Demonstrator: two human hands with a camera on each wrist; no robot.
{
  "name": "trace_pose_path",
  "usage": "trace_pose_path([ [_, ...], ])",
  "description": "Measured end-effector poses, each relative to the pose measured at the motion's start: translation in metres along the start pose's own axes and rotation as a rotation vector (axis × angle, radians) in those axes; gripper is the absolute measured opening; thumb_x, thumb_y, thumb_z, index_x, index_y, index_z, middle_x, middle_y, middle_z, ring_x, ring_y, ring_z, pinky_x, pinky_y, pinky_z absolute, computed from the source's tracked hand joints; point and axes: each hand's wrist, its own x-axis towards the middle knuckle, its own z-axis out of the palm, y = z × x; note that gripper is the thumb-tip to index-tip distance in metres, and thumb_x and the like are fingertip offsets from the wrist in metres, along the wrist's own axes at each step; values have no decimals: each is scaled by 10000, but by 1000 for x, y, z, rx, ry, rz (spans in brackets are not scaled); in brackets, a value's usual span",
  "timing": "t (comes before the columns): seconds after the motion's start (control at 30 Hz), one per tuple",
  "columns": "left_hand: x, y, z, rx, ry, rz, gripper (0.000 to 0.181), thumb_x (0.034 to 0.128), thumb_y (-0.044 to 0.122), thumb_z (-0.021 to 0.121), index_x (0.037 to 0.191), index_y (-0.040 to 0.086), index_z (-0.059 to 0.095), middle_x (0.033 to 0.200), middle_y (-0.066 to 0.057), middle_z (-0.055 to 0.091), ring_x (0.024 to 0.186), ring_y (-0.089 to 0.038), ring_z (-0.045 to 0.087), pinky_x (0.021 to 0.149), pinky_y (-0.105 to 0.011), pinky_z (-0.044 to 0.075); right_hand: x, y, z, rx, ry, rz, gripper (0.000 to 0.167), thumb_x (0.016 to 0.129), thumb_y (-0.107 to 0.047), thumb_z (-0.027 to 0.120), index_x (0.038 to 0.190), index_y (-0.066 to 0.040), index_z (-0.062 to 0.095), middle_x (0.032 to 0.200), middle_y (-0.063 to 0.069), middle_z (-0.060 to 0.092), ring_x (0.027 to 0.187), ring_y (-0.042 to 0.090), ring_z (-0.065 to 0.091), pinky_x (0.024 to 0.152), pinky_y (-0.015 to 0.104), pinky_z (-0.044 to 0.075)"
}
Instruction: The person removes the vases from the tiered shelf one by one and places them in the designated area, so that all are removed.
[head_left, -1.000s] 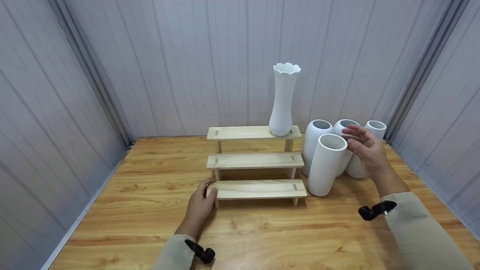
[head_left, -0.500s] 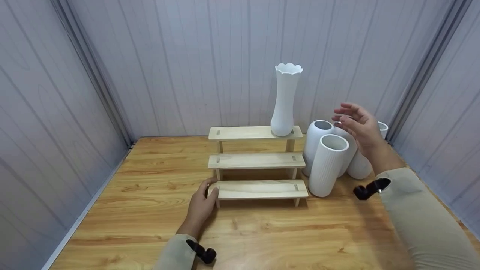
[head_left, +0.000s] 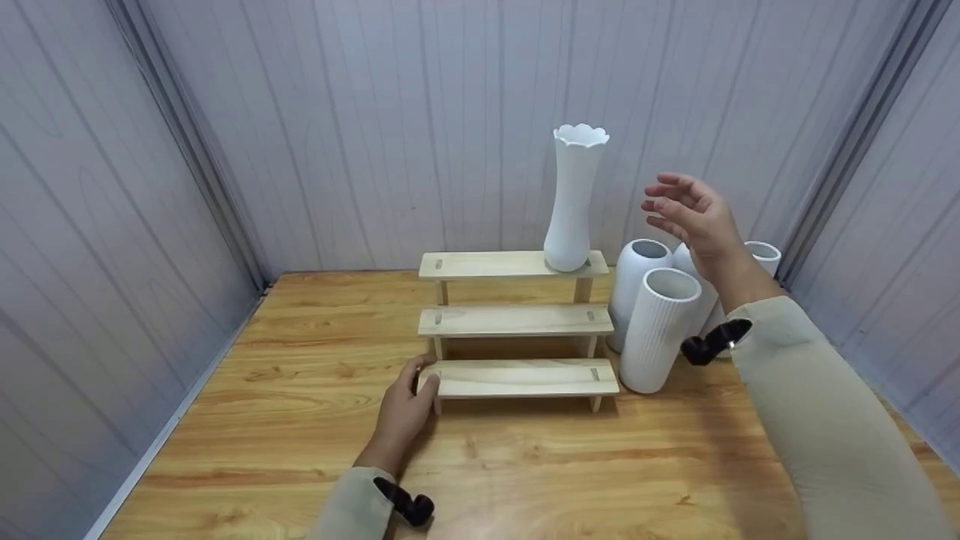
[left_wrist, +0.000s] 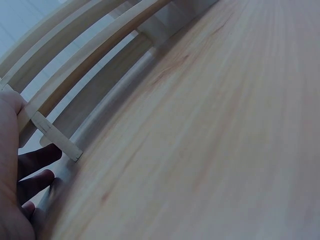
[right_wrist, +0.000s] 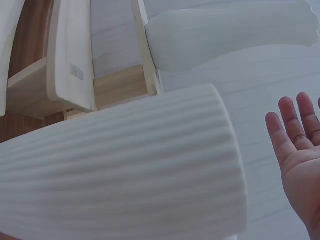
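Observation:
A three-tier wooden stand (head_left: 517,322) stands on the table. My left hand (head_left: 405,409) grips the left end of its lowest step; the left wrist view shows the thumb up at the board and fingers (left_wrist: 40,182) below it by the leg. On the right end of the top step a tall white vase (head_left: 571,202) with a scalloped rim stands upright. My right hand (head_left: 694,217) is raised in the air to the right of this vase, fingers apart and holding nothing. Below it is a ribbed white vase (head_left: 654,341), large in the right wrist view.
Behind the ribbed vase stand more white vases, one smooth and rounded (head_left: 636,289), one mostly hidden by my arm, and one with its rim (head_left: 763,253) showing at the right. Pale panel walls (head_left: 360,135) enclose the wooden table (head_left: 300,375) at the back and sides.
My right hand has risen from beside the vase group and moved left toward the scalloped vase. The left hand stays on the stand's lowest step.

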Motion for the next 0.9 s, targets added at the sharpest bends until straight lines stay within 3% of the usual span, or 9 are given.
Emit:
trace_pose_path([
  [0.13,0,1,0,0,-3,-5,339,1030,315,576,1356,224,592,578,-4,607,1128,-212,598,1101,-449,379,10,1,10,-30,22,35,452,937,-138,735,1338,-81,533,1276,105,606,1151,219,608,998,316,518],
  [0.27,0,2,-1,-11,-7,-2,336,1030,307,580,1358,232,588,580,-59,626,944,-245,661,1057,-432,400,21,1,20,-61,27,56,499,923,-161,757,1357,-81,524,1274,84,608,1165,232,596,1012,342,513],
  [0.37,0,2,-1,0,-1,7,333,1028,307,580,1353,234,595,967,-125,744,1107,-281,651,1082,-466,398,28,2,27,-60,26,66,511,916,-153,765,1361,-82,523,1272,80,605,1146,220,602,1006,350,518],
  [0.5,1,1,0,23,11,18,337,1024,295,579,1349,211,605,1467,-110,544,1395,-319,453,1126,-529,367,35,6,34,-73,24,82,544,916,-138,761,1391,-68,505,1282,85,596,1151,226,602,1030,389,503],
  [0.73,2,2,1,13,25,12,326,1016,286,595,1334,220,616,1461,-81,555,1405,-304,446,1139,-508,357,45,19,48,-142,11,119,637,919,-190,765,1457,-51,453,1413,151,526,1268,264,551,1105,474,427],
  [0.9,1,2,1,13,25,12,326,1014,294,599,1333,226,618,1456,-68,561,1402,-300,450,1137,-503,363,50,27,57,-135,9,153,642,916,-165,765,1467,-56,454,1418,143,519,1295,276,525,1113,481,416],
])
